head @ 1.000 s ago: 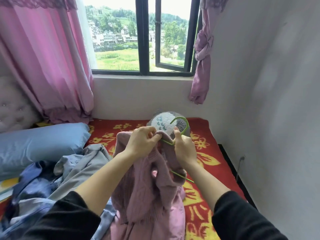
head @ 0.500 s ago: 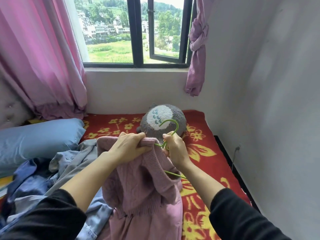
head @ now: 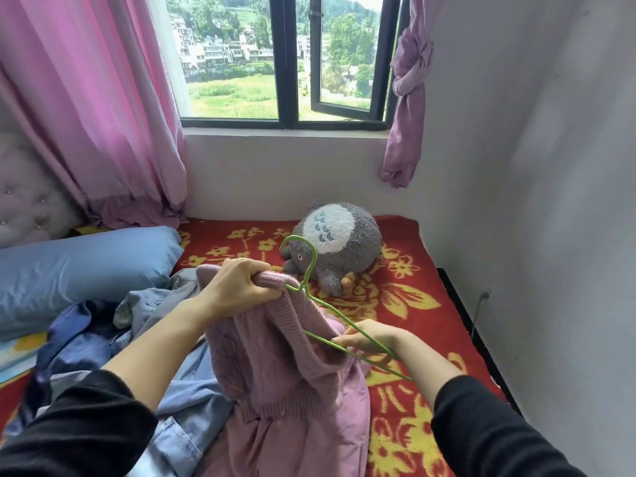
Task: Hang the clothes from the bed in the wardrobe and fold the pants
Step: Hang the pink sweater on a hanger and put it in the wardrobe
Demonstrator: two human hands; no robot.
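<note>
Left hand (head: pixel 241 287): I log it as clenched round the ribbed neck of the pink knit sweater (head: pixel 268 359), bunching the collar up tight just beside the neck of the green wire hanger (head: pixel 311 266). Knuckles face up, thumb underneath.

Right hand (head: pixel 370 339): thumb and fingers pinch the thin hanger wires low on the hanger's right arm, at the edge of the knit. The tip of that arm juts out past the wrist.

Hanger: hook stands clear above the collar, open side to the left. The right arm slopes down bare to the right hand. The left arm is hidden inside the sweater, and I cannot tell how far in it sits.

Sweater: held up off the bed, body hanging down between both forearms. Its hem drapes onto a smooth pink garment (head: pixel 309 442) lying below. I cannot make out what kind.

Left of that: a light-blue denim garment (head: pixel 192 390) in a crumpled heap, with dark-blue satin cloth (head: pixel 69 339) beside it.

Bed: red blanket with yellow flowers (head: pixel 413 297). A blue pillow (head: pixel 79 266) lies at the left, and a grey-and-white plush toy (head: pixel 337 249) sits near the far edge, behind the hook.

Beyond: pink curtain (head: pixel 86 115), black-framed window (head: pixel 285 63) with one pane ajar, knotted curtain (head: pixel 406 98) at the right.
</note>
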